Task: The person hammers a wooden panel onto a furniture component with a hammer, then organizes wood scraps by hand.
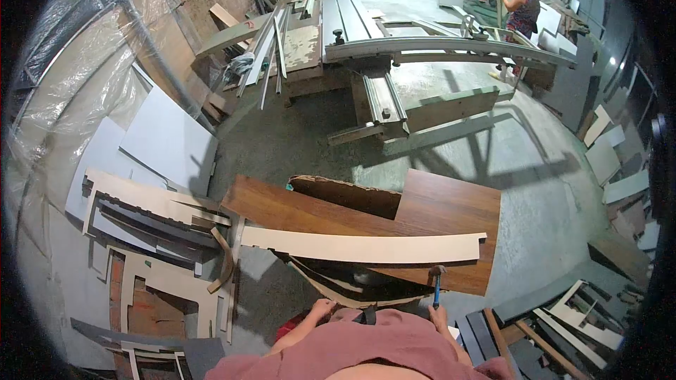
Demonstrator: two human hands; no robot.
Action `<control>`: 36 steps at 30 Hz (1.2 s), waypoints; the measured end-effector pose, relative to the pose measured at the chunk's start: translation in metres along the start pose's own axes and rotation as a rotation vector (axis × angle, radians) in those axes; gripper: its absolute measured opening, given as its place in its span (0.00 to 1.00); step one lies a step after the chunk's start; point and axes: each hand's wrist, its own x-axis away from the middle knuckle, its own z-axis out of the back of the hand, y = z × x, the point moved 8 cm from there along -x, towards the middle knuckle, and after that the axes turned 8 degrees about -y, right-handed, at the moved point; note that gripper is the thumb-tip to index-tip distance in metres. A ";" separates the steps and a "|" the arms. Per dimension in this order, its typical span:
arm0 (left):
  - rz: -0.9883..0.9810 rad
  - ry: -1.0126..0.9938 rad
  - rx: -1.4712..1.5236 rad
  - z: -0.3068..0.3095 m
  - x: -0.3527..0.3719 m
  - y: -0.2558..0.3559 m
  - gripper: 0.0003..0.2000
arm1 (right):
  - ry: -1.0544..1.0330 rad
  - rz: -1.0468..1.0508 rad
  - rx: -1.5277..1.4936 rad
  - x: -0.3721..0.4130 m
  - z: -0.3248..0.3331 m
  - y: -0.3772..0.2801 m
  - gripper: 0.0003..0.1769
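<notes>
My right hand [438, 318] is closed around the lower end of a hammer [436, 288] with a blue handle, its head pointing away from me over the wood. Low in front of my body, my left hand [323, 307] looks curled closed beside the thin edge of a curved panel [327, 295]; whatever it may hold is hidden. Just beyond the hands, a long pale strip of board [366, 246] lies across a brown wood-grain panel [451, 204]. That panel has a rectangular notch and a dark, ragged-edged piece [345, 195] beside it.
Cut-out pale boards [148, 197] and white sheets [169, 134] lean at left. A sliding table saw [352, 17] stands ahead. Offcuts [577, 317] pile at right. Another person [522, 10] stands at the far right beside boards.
</notes>
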 end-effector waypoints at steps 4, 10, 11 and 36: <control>-0.058 0.015 -0.047 0.001 -0.002 -0.001 0.20 | -0.017 0.013 0.002 -0.010 -0.007 0.010 0.22; 0.059 -0.003 -0.067 0.004 0.009 0.000 0.20 | -0.059 -0.023 -0.027 -0.008 -0.010 0.010 0.21; 0.063 -0.017 -0.092 0.005 0.008 0.000 0.21 | -0.052 -0.031 -0.038 -0.009 -0.011 0.011 0.20; -0.050 0.049 -0.116 0.001 0.006 0.005 0.19 | -0.018 -0.028 0.005 -0.004 -0.006 0.004 0.20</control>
